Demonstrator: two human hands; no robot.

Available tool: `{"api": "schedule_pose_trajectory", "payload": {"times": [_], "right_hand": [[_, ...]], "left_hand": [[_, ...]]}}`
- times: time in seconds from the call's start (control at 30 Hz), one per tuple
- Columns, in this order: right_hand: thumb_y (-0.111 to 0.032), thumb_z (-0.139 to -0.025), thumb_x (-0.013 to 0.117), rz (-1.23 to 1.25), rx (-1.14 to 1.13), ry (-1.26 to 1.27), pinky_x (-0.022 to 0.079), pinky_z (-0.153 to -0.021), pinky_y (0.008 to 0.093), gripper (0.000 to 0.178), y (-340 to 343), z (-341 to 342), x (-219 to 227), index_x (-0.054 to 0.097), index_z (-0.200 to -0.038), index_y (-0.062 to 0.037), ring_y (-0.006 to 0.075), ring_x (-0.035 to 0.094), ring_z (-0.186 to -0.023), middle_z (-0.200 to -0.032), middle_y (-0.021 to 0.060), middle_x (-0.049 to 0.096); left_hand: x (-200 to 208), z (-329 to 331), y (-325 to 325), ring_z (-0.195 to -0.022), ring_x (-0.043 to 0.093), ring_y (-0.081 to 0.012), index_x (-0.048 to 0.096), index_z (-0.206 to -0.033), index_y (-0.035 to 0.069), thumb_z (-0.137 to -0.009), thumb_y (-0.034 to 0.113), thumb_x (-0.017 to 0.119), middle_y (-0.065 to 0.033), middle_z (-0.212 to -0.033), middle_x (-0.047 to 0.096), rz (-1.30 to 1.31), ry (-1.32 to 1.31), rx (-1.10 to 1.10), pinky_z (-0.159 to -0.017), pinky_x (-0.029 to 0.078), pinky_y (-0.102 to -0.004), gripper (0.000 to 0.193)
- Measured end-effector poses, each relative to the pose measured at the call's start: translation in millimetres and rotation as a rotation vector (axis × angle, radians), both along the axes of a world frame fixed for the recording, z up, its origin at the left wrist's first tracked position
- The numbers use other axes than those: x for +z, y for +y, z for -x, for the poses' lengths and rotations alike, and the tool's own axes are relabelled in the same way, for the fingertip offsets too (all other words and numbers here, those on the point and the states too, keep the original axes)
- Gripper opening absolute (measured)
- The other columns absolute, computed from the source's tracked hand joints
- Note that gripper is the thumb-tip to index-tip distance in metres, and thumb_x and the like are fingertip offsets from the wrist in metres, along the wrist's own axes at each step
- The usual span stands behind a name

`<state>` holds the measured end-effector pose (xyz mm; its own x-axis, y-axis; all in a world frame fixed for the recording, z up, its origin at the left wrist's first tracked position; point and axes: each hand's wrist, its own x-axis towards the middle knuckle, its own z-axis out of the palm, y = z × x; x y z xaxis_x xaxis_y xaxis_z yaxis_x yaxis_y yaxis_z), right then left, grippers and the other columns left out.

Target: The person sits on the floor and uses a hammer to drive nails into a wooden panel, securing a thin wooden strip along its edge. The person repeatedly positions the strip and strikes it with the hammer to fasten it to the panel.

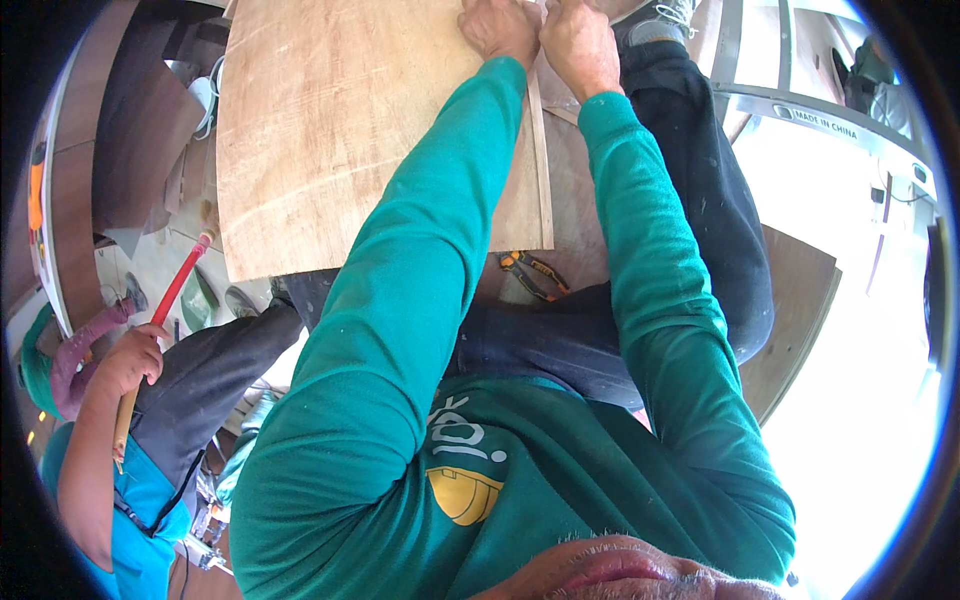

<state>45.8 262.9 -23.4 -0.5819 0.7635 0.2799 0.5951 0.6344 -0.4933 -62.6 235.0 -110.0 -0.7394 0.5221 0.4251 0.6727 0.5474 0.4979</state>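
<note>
My left hand (pixel 500 30) beside right hand (pixel 583 52), fingers curled, holding what I cannot tell, at far right edge of plywood panel (pixel 370 130), pale lettering (pixel 468 436) on green shirt (pixel 570 480), printed metal frame (pixel 825 125) right, pale floor (pixel 152 255) left

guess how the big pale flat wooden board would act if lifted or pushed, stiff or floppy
The big pale flat wooden board is probably stiff, as its face shows no obvious sag. Its breadth likely makes it awkward to lift by one corner. Rolling seems unlikely, given its flat, squared shape.
</note>
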Motion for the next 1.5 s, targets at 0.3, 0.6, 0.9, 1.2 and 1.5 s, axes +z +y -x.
{"api": "schedule_pose_trajectory", "payload": {"times": [0.3,0.6,0.9,1.2,1.5], "right_hand": [[-0.017,-0.100,0.059,0.004,0.072,-0.088,0.058,-0.079,0.0596,0.026,9.0,-1.7,-13.7,0.065,-0.112,0.0057,0.0501,0.072,-0.087,-0.090,0.0313,0.073],[-0.017,-0.100,0.060,-0.117,0.114,0.009,0.055,-0.078,0.0620,0.028,19.5,2.8,3.7,0.062,-0.117,0.0046,0.0524,0.070,-0.085,-0.090,0.0310,0.072],[-0.016,-0.101,0.058,-0.026,0.066,0.015,0.054,-0.095,0.0599,0.038,-1.4,1.3,26.8,0.064,-0.136,-0.0025,0.0538,0.068,-0.108,-0.114,0.0341,0.071],[-0.030,-0.103,0.060,0.030,0.073,-0.121,0.057,-0.093,0.0596,0.050,10.0,-3.7,-17.5,0.057,-0.146,-0.0050,0.0547,0.069,-0.106,-0.112,0.0339,0.072],[-0.020,-0.102,0.058,-0.021,0.041,0.001,0.054,-0.090,0.0603,0.044,-8.3,-2.7,9.0,0.057,-0.141,-0.0004,0.0535,0.068,-0.101,-0.110,0.0334,0.071]], "left_hand": [[9.9,-0.7,-2.6,-0.102,0.066,-0.0364,0.076,-0.099,0.006,-0.085,0.027,0.074,-0.0130,-0.102,0.075,0.018,-0.064,-0.028,-0.086,0.053,-0.0519,0.025],[3.8,-2.4,-3.8,-0.101,0.067,-0.0364,0.076,-0.096,0.007,-0.085,0.028,0.074,-0.0121,-0.101,0.075,0.005,-0.026,-0.008,-0.085,0.054,-0.0509,0.023],[-2.4,-4.8,-5.3,-0.105,0.065,-0.0325,0.077,-0.096,0.011,-0.082,0.037,0.079,-0.0069,-0.102,0.075,0.092,0.003,0.023,-0.085,0.053,-0.0493,0.030],[11.5,-13.7,-4.6,-0.103,0.064,-0.0319,0.078,-0.090,0.010,-0.080,0.030,0.076,-0.0073,-0.098,0.074,0.009,-0.069,0.011,-0.085,0.050,-0.0475,0.022],[6.7,-3.9,-8.1,-0.101,0.066,-0.0329,0.079,-0.096,0.009,-0.080,0.040,0.076,-0.0088,-0.099,0.076,0.066,-0.008,0.020,-0.083,0.055,-0.0497,0.035]]}}
